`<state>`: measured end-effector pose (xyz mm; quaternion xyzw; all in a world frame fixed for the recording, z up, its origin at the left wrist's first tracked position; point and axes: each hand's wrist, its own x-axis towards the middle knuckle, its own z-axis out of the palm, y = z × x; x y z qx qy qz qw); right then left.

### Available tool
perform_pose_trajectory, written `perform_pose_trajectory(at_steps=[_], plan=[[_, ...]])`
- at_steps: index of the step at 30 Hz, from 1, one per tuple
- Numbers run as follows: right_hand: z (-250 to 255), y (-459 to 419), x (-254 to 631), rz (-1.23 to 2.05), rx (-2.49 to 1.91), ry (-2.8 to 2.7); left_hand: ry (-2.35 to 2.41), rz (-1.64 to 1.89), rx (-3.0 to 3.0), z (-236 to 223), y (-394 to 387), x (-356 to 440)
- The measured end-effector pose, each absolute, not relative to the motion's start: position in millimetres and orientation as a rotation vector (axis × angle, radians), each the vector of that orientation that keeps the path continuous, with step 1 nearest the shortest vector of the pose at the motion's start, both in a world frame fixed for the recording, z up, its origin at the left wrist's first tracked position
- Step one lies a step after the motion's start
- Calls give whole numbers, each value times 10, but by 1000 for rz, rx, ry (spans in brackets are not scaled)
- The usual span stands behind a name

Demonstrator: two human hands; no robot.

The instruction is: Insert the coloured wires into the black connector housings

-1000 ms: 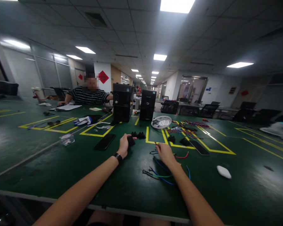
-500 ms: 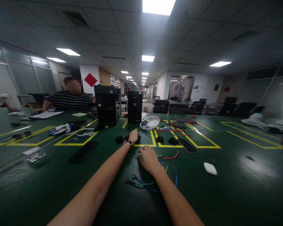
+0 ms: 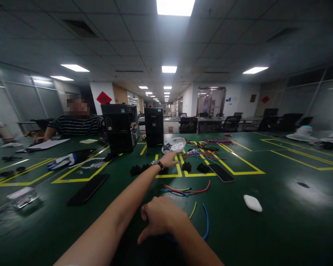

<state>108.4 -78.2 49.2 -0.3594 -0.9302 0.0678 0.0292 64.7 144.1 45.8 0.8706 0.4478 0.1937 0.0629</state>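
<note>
My left hand, below a watch on the wrist, reaches forward with its fingers stretched toward the right, just in front of the white basket. Black jagged small parts lie on both sides of it, some to the left and others to the right. Nearer to me, my right hand hovers over blue and yellow-green wires, thumb apart and fingers bent downward. Its palm is hidden, and nothing shows in it. Between the hands rests a bundle of red, yellow and blue wires.
Two black computer towers stand behind. A black phone-like slab lies left, another right. Farther right is a white rounded object. Loose cables spread beyond. A person in a striped shirt sits at the far left.
My left hand has moved right, from the black parts toward the basket. My right hand has drawn back toward me, off the red, yellow and blue bundle, which now shows fully.
</note>
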Motion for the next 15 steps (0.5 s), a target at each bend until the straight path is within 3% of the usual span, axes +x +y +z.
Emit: perform_pose_trajectory(at_steps=[6,15], plan=[[394,-735,1091,360,-995,-2790,1060,293,2695,379,1497,1122],[409,-683,1055,729,-1031,-2710,1076,304,2729,281,1188,816]])
